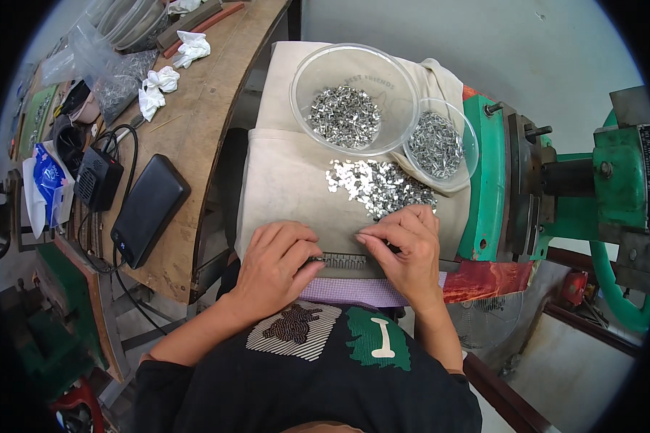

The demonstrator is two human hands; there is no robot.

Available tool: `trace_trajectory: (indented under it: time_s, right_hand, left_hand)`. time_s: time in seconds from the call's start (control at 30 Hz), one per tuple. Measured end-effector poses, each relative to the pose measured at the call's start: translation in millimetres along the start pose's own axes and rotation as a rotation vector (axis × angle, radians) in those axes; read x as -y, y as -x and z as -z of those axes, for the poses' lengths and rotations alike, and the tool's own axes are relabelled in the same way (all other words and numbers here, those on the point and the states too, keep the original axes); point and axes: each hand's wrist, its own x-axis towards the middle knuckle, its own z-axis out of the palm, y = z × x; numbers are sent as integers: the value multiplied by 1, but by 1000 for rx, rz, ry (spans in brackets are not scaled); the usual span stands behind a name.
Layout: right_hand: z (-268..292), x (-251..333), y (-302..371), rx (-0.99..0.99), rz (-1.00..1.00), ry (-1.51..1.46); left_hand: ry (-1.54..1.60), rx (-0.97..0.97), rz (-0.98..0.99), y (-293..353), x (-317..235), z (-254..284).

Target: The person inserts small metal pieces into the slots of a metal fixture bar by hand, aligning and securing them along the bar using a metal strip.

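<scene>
My left hand [276, 265] is closed at the left end of a narrow metal strip with a row of slots [344, 261], which lies along the near edge of the beige cloth [282, 173]. Just above the strip's right part, my right hand [409, 249] has thumb and forefinger pressed together; whatever they pinch is too small to make out. Beyond the right hand spreads a loose pile of small shiny metal pieces [372, 184]. Behind it stand a large clear plastic tub [301, 108] and a smaller clear bowl [471, 144], both holding small metal parts.
A green machine [480, 180] borders the cloth on the right. On the wooden table [177, 137] at left lie a black power bank [152, 209], cables, a small black box [98, 177], crumpled tissues [152, 94] and plastic bags. A fan [487, 321] stands low at the right.
</scene>
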Motion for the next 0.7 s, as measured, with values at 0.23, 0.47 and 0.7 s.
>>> trace_trajectory:
  time_s: [0.23,0.47,0.7]
  right_hand:
    - [-11,1,1,23,11,34]
    - [-8,4,2,36,-20,-21]
    - [-8,15,-3,71,-41,20]
  left_hand:
    - [-29,19,-7,0,1,-1]
    - [-11,29,25,9,3,3]
    - [-28,-97,102,35,16,6]
